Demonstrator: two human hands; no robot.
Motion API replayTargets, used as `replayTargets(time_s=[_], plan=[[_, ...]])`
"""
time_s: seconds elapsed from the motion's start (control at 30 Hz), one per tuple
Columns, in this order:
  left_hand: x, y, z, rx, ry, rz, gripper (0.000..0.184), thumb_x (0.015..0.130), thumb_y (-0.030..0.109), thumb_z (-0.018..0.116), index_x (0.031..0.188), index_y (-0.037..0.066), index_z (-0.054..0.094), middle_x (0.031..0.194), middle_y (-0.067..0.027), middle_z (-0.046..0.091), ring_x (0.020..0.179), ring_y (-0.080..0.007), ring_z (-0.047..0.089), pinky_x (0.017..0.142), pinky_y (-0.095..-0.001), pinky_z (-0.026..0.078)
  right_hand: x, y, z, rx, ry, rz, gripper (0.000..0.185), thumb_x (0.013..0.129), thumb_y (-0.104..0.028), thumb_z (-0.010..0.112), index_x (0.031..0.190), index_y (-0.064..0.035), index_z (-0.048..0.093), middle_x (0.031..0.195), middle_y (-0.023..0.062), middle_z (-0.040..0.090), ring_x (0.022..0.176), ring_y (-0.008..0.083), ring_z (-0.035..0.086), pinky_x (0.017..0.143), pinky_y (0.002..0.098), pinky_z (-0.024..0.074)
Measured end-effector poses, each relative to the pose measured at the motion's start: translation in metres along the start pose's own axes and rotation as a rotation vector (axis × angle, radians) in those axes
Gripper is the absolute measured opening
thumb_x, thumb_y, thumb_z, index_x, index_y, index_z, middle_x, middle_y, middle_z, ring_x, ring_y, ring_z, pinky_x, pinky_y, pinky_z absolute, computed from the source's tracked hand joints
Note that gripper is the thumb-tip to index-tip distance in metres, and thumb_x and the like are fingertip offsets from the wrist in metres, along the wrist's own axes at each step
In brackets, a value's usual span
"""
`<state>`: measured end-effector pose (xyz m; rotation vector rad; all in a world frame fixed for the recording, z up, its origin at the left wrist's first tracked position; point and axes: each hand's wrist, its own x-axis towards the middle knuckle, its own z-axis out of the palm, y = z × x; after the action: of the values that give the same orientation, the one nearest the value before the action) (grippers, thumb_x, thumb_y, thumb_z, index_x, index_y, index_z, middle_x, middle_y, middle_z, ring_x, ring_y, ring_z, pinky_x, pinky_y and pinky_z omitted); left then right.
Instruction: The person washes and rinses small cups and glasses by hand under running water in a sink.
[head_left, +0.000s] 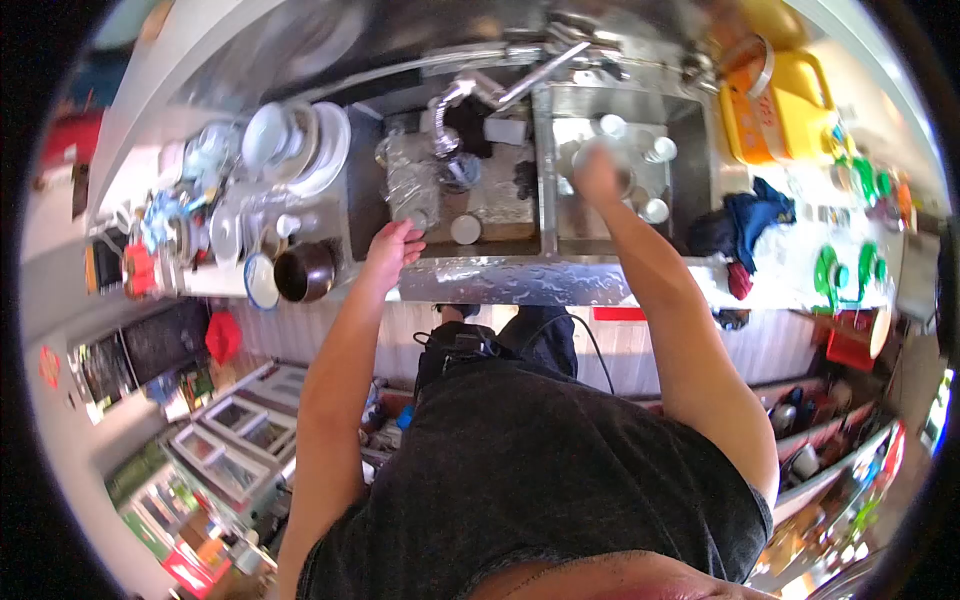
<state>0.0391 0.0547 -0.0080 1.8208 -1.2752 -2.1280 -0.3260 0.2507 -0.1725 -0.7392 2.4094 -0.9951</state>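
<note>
My left hand is at the front left of the left sink basin, its fingers closed around a small clear cup. A round white cup stands to its right in the same basin. Over the right basin, my right hand is blurred by motion at a round, pale item; its fingers cannot be made out. Several small white cups lie in that basin. The metal faucet hangs over the left basin.
Stacked white plates and bowls and a dark pot are on the counter at left. A yellow jug, dark blue cloth and green bottles are at right. Clear plastic lies in the left basin.
</note>
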Motion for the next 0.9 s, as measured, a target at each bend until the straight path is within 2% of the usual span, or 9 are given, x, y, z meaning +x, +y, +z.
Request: replayTargets(time_s=[0.1, 0.17, 0.23, 0.33, 0.57, 0.6, 0.7, 0.77, 0.9], plan=[[0.002, -0.011, -0.013, 0.014, 0.004, 0.02, 0.026, 0.091, 0.033, 0.056, 0.106, 0.012, 0.054, 0.098, -0.0048, 0.062, 0.08, -0.0178, 0.063, 0.069, -0.0298, 0.05, 0.032, 0.019, 0.032, -0.235, 0.092, -0.099, 0.051, 0.072, -0.011, 0.07, 0.115, -0.0035, 0.044, 0.11, 0.0246, 0.058, 0.099, 0.0415, 0.058, 0.084, 0.0449, 0.0471], [-0.005, -0.008, -0.016, -0.016, 0.046, 0.025, 0.025, 0.091, 0.033, 0.056, 0.105, 0.012, 0.054, 0.096, -0.0046, 0.063, 0.08, -0.0173, 0.063, 0.069, -0.029, 0.049, 0.045, 0.044, 0.05, -0.398, 0.26, -0.32, 0.048, 0.074, -0.011, 0.067, 0.116, -0.004, 0.044, 0.112, 0.0243, 0.057, 0.1, 0.0406, 0.058, 0.084, 0.0454, 0.0465], [-0.003, -0.011, -0.027, 0.041, 0.053, 0.043, 0.027, 0.091, 0.035, 0.056, 0.105, 0.012, 0.054, 0.096, -0.0041, 0.063, 0.08, -0.0165, 0.063, 0.069, -0.0282, 0.049, 0.035, -0.025, 0.008, -0.218, -0.043, 0.139, 0.049, 0.075, -0.011, 0.066, 0.118, -0.0055, 0.043, 0.114, 0.0235, 0.056, 0.104, 0.039, 0.056, 0.086, 0.0451, 0.0455], [0.001, -0.011, -0.038, 0.05, 0.098, 0.091, 0.03, 0.091, 0.038, 0.056, 0.104, 0.011, 0.055, 0.094, -0.0037, 0.062, 0.077, -0.0144, 0.061, 0.068, -0.0276, 0.048, 0.056, 0.044, 0.043, -0.32, 0.028, -0.113, 0.057, 0.074, -0.019, 0.069, 0.122, -0.0066, 0.041, 0.111, 0.0238, 0.056, 0.105, 0.0391, 0.055, 0.088, 0.0447, 0.0446], [0.025, -0.007, -0.059, 0.112, 0.072, 0.116, 0.024, 0.092, 0.029, 0.057, 0.103, 0.008, 0.054, 0.092, -0.0044, 0.061, 0.074, -0.0128, 0.059, 0.065, -0.0265, 0.048, 0.027, 0.015, 0.009, -0.463, 0.041, -0.171, 0.069, 0.074, -0.026, 0.071, 0.13, -0.0032, 0.038, 0.119, 0.0222, 0.05, 0.107, 0.0409, 0.052, 0.091, 0.0441, 0.0439], [0.03, -0.005, -0.06, 0.153, 0.075, 0.14, 0.025, 0.092, 0.03, 0.057, 0.103, 0.008, 0.054, 0.092, -0.0044, 0.061, 0.075, -0.0128, 0.06, 0.065, -0.0265, 0.049, 0.029, 0.024, 0.005, -0.568, 0.014, -0.293, 0.061, 0.076, -0.025, 0.069, 0.126, -0.0029, 0.044, 0.121, 0.0215, 0.048, 0.11, 0.0403, 0.049, 0.091, 0.0444, 0.043], [0.05, -0.001, -0.064, 0.182, 0.046, 0.163, 0.025, 0.092, 0.03, 0.057, 0.103, 0.008, 0.055, 0.092, -0.0043, 0.062, 0.077, -0.0134, 0.061, 0.065, -0.0271, 0.049, -0.021, -0.05, -0.034, -0.429, 0.132, -0.094, 0.054, 0.078, -0.024, 0.068, 0.123, -0.0025, 0.048, 0.12, 0.0198, 0.049, 0.107, 0.0392, 0.05, 0.089, 0.0443, 0.0437], [0.064, -0.002, -0.064, 0.195, -0.026, 0.187, 0.025, 0.091, 0.03, 0.058, 0.103, 0.008, 0.055, 0.091, -0.0043, 0.063, 0.076, -0.0137, 0.061, 0.066, -0.0273, 0.049, -0.059, -0.097, -0.046, -0.432, 0.232, -0.197, 0.051, 0.078, -0.023, 0.067, 0.122, -0.0041, 0.05, 0.115, 0.0189, 0.052, 0.101, 0.0384, 0.054, 0.087, 0.0438, 0.0455], [0.057, 0.006, -0.049, 0.214, -0.101, 0.17, 0.024, 0.091, 0.028, 0.058, 0.103, 0.006, 0.055, 0.09, -0.0047, 0.063, 0.076, -0.0142, 0.062, 0.064, -0.0267, 0.05, -0.099, -0.175, -0.001, -0.145, -0.096, -0.18, 0.048, 0.077, -0.023, 0.068, 0.119, -0.0047, 0.053, 0.111, 0.0192, 0.057, 0.098, 0.0355, 0.058, 0.085, 0.0434, 0.0465]])
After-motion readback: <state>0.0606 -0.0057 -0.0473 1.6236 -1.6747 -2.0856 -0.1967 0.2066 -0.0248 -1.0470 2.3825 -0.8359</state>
